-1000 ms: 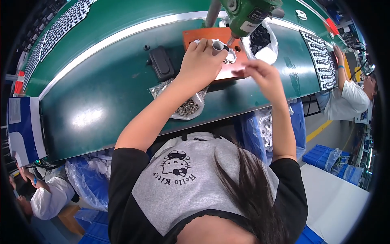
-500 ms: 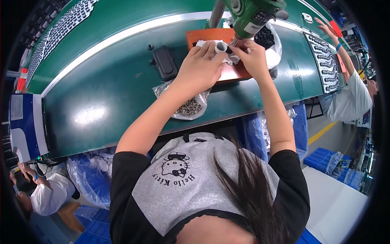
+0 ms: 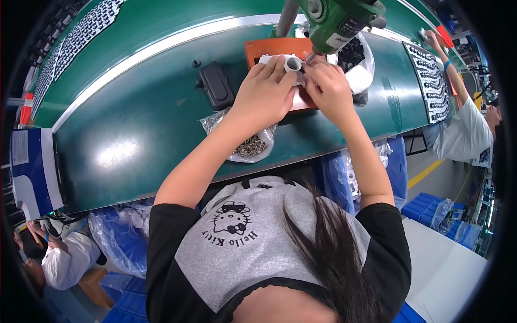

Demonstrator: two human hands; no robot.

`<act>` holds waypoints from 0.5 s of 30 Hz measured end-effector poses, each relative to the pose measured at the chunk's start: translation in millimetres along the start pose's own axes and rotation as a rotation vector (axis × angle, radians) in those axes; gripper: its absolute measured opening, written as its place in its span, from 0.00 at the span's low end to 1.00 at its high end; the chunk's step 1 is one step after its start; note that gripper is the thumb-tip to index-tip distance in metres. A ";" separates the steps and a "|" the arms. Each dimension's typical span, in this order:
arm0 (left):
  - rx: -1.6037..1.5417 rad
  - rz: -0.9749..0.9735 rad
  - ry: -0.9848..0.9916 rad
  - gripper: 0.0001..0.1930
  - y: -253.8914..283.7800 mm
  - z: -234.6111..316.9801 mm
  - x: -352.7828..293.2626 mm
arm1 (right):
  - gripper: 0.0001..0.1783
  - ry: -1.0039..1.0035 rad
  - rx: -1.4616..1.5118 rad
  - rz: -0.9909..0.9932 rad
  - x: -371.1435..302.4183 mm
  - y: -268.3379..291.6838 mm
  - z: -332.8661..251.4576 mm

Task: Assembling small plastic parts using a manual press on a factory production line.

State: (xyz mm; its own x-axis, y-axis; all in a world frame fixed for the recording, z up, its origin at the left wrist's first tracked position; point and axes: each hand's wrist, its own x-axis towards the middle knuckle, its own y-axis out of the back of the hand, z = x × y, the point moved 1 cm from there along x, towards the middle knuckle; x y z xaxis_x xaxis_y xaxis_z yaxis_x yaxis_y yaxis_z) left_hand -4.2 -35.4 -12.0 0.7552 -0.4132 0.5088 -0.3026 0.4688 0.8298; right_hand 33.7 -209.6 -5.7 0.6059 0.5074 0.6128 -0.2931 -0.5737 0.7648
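Under a green bench press (image 3: 342,24), my left hand (image 3: 265,91) grips a pale metal housing (image 3: 293,64) with a round open tube facing up. The housing sits on the press's orange base (image 3: 258,48). My right hand (image 3: 329,89) is at the housing's right side, fingers bent and drawn together next to the press's lower tip. Whatever those fingertips pinch is hidden behind them. Below my left wrist lies a clear bag of small metal pins or screws (image 3: 250,146).
A black plastic case (image 3: 217,85) and a small black knob-like piece (image 3: 196,63) lie left of the base. To the right stands a bag of black parts (image 3: 353,56). A tray of small parts (image 3: 429,83) lies farther right, near a co-worker's arm (image 3: 455,75).
My right hand has rolled over and pulled slightly down and right, its back now showing more. My left hand stays on the housing. The co-worker's hand at right has moved to the pale part there.
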 end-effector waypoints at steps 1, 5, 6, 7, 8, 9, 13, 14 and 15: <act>0.005 -0.002 -0.003 0.16 -0.5 0.2 0.5 | 0.12 0.076 -0.071 0.011 -0.5 -0.4 0.4; 0.012 -0.011 -0.001 0.17 1.0 -3.0 -1.5 | 0.13 0.007 -0.074 -0.096 -2.7 9.7 -8.9; 0.017 -0.005 0.010 0.17 0.3 -4.3 -3.9 | 0.13 -0.024 -0.028 -0.155 -5.1 12.5 -6.6; 0.024 0.001 0.023 0.17 0.4 -5.9 -6.6 | 0.14 -0.053 0.020 -0.215 -7.2 14.8 -0.8; 0.028 0.010 0.015 0.17 0.6 -4.7 -5.3 | 0.16 -0.115 0.228 -0.282 -11.5 16.5 28.9; 0.002 0.004 0.013 0.17 0.4 -2.1 -3.5 | 0.17 -0.186 0.435 -0.097 -15.0 18.8 58.7; -0.019 0.006 -0.043 0.17 1.1 6.8 5.3 | 0.17 -0.624 1.100 0.267 102.5 92.8 154.6; 0.005 0.030 -0.057 0.17 -0.1 4.5 5.0 | 0.16 -0.551 1.386 0.335 159.2 88.7 128.6; 0.015 0.039 -0.061 0.17 2.6 2.3 4.4 | 0.16 -0.536 1.388 0.337 160.0 112.8 119.1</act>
State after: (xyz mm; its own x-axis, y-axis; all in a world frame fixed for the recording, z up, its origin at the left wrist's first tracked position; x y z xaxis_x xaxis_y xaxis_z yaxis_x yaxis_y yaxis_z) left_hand -3.0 -37.7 -7.1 0.7062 -0.4420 0.5531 -0.3397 0.4739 0.8124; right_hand 185.7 -269.7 154.9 0.9327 0.1230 0.3391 0.2506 -0.8970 -0.3640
